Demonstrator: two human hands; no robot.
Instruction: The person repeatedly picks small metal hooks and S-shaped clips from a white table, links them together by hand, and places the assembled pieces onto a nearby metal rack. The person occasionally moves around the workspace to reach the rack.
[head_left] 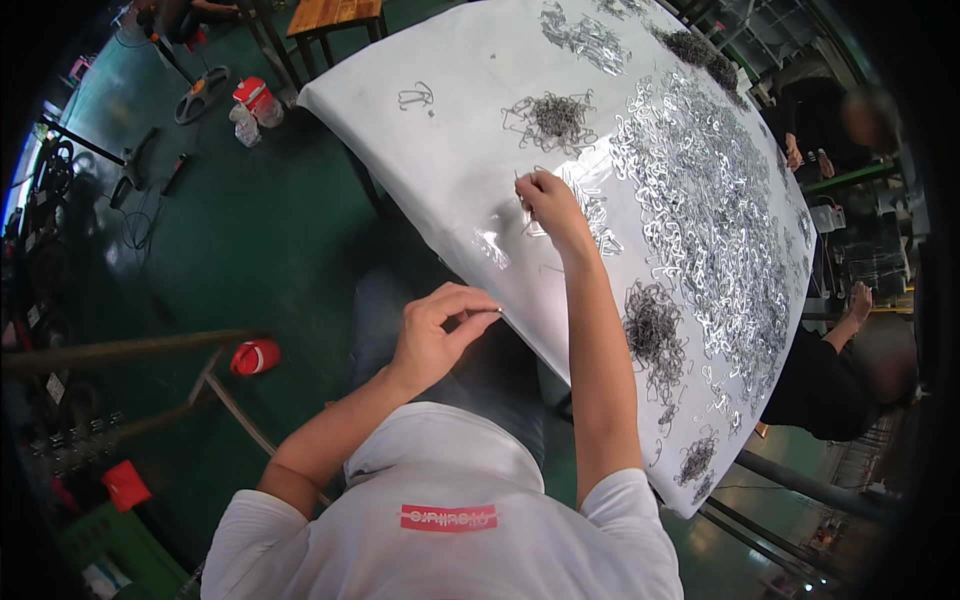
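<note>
My left hand (440,328) is in front of the table's near edge, thumb and forefinger pinched together. A tiny bit of something shows at its fingertips, too small to name. Above the white-covered table (440,150) my right hand (548,205) is closed around a thin wire hook, whose ends poke out past the fingers. Beside and partly behind that hand lies a small group of shiny metal hooks (598,215). Just beyond it sits a tangled pile of darker wire hooks (556,120). Another dark pile (655,335) lies to the right of my right forearm.
A broad spread of shiny S-shaped hooks (715,210) covers the table's right side. A few loose hooks (416,97) lie far left. Two people work along the right edge, one showing a hand (859,302). A wooden stool (335,15) and a red container (257,100) stand beyond the table.
</note>
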